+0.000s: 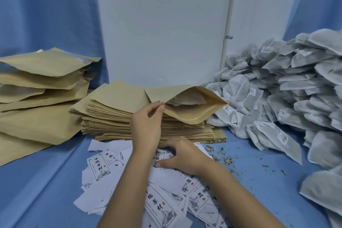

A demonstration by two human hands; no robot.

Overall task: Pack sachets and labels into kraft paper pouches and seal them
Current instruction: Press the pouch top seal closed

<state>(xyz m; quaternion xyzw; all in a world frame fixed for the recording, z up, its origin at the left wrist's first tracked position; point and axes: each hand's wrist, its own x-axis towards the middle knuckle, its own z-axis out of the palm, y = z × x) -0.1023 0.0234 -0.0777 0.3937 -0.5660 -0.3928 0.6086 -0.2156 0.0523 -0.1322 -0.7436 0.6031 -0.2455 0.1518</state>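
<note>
Label step, it seems: the left hand (146,124) pinches the open pouch (196,114), sachet (187,100) inside, atop the stack (111,116) mid-bench (55,181). The right hand (182,155) curls its fingers (166,144) over labels (100,168) by the near edge; grip unclear. Next, one label must slip inside.

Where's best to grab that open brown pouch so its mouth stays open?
Pinch the upper lip of the open pouch near its left corner, coming from the left, as the left hand does. It lies on the pouch stack, mouth towards the camera, so lifting that lip keeps it gaping.
</note>
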